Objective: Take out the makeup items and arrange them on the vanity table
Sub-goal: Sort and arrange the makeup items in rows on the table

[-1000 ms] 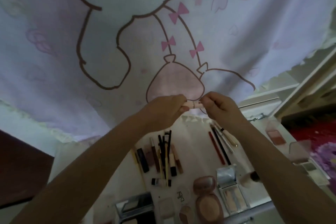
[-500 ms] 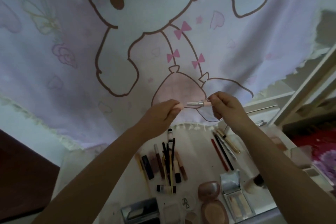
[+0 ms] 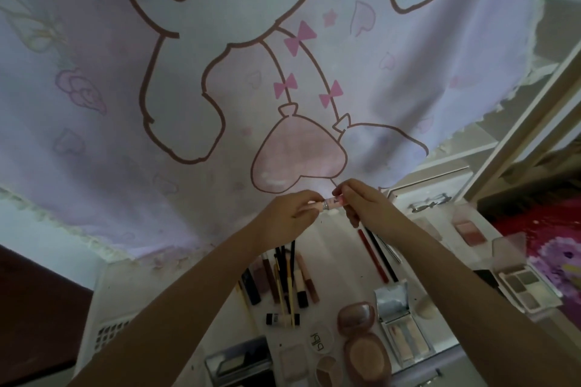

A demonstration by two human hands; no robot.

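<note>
Hands drawn together, left hand (image 3: 290, 214), right hand (image 3: 361, 204), one pink tube (image 3: 328, 203) recapped

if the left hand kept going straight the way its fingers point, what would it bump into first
Most likely the right hand. The left hand points rightward along the small pink tube that both hands pinch, so the right hand's fingertips sit directly in line. Depth looks matched, since both hold the same tube.

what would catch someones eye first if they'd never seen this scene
The big pale curtain with its brown-outlined cartoon character and pink bows fills the upper view. At centre, the left hand and right hand hold a small pink tube between them. Below, rows of pencils and open compacts lie on the white vanity table.
</note>
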